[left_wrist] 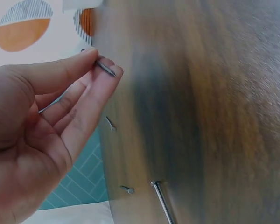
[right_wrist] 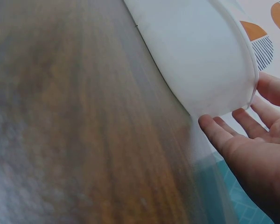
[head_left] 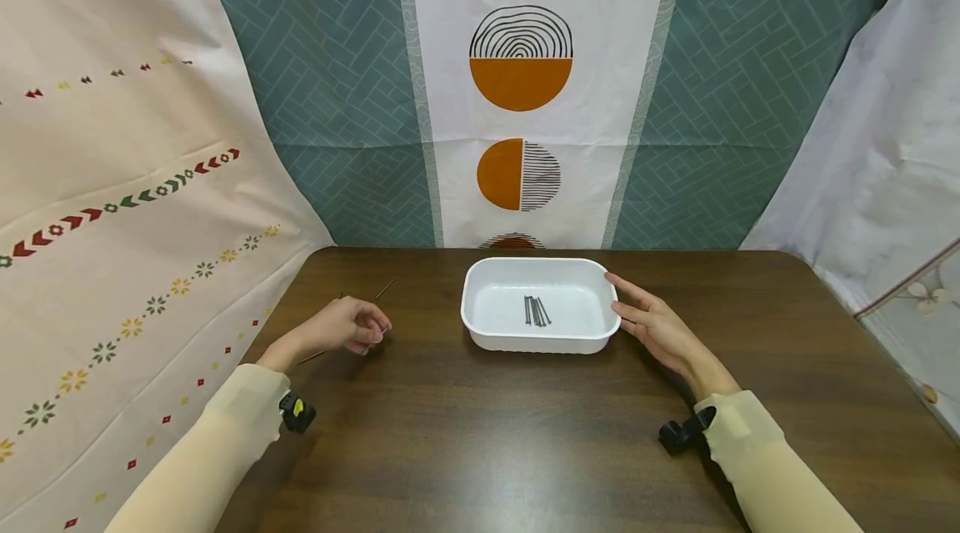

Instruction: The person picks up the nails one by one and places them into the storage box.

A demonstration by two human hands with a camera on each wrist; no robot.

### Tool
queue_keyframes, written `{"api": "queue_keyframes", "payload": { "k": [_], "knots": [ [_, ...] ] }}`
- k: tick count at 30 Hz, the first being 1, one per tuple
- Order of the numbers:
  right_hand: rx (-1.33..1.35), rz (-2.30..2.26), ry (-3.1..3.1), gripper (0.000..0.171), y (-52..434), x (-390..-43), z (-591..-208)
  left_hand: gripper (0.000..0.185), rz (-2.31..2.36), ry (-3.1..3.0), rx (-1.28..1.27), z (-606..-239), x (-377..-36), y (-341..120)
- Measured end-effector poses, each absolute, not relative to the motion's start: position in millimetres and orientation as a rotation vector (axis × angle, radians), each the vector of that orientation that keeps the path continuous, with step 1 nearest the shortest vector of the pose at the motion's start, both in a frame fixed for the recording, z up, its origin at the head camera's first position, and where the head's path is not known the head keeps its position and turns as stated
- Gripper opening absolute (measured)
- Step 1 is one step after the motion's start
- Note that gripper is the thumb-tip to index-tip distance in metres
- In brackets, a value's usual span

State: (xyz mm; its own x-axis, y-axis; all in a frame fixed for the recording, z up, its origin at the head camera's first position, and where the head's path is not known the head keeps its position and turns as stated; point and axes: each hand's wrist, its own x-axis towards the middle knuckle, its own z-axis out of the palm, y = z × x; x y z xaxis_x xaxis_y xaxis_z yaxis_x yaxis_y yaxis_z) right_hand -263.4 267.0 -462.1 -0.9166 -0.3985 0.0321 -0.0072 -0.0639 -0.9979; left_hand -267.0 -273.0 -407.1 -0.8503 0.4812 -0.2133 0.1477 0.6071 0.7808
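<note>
Between thumb and fingertips, my left hand (head_left: 352, 326) pinches a grey metal nail (left_wrist: 106, 68), held above the left part of the table; its pointed end sticks out. Other nails lie on the wood around that hand, among them one long nail (left_wrist: 163, 203) and a smaller-looking nail (left_wrist: 110, 122). A white plastic tray (head_left: 480, 334) stands at the back middle of the table, with several nails (head_left: 536, 311) lying side by side in it. My right hand (head_left: 663, 334) touches the tray's right end with its fingers spread and fairly straight, some of them at the rim.
The dark brown wooden table (head_left: 480, 433) ends at a patterned cloth (head_left: 337, 99) hanging behind it. A cream cloth (head_left: 150, 208) borders the left side, and a pale cloth (head_left: 885, 149) the right. Each wrist carries a small black camera.
</note>
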Motion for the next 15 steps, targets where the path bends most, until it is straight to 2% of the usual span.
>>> {"api": "queue_keyframes", "payload": {
  "k": [15],
  "knots": [
    [-0.425,-2.072,1.942,0.064,267,-263,-461,0.03,1.339,2.517,0.423,-404,-273,-258]
  ]
}}
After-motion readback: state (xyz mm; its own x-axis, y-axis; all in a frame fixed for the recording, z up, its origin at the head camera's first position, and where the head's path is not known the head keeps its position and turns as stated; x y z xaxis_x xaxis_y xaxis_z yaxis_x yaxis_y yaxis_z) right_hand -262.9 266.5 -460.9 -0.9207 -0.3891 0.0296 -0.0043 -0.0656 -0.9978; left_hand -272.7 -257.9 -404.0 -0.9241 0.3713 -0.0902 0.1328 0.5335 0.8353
